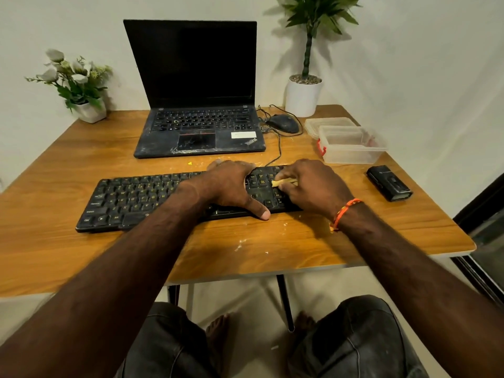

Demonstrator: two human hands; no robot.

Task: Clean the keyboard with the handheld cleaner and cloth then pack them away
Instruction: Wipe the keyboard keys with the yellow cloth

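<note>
The wiping step appears to be in hand. The right hand [313,186] is pinching a yellow cloth [283,183] in curled fingers at the keyboard's [131,197] right end, on the table [272,249]. The left hand [231,186] is pressing the keyboard's middle, fingers spread. The handheld cleaner [388,186] is lying right of the keyboard. Next, the cloth probably needs drawing leftward along the keys.

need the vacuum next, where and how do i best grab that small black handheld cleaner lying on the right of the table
Probably across the long sides of the small black handheld cleaner, at its middle, coming from above. It lies flat on the wooden table, a slim block apart from the clear plastic box.
</note>
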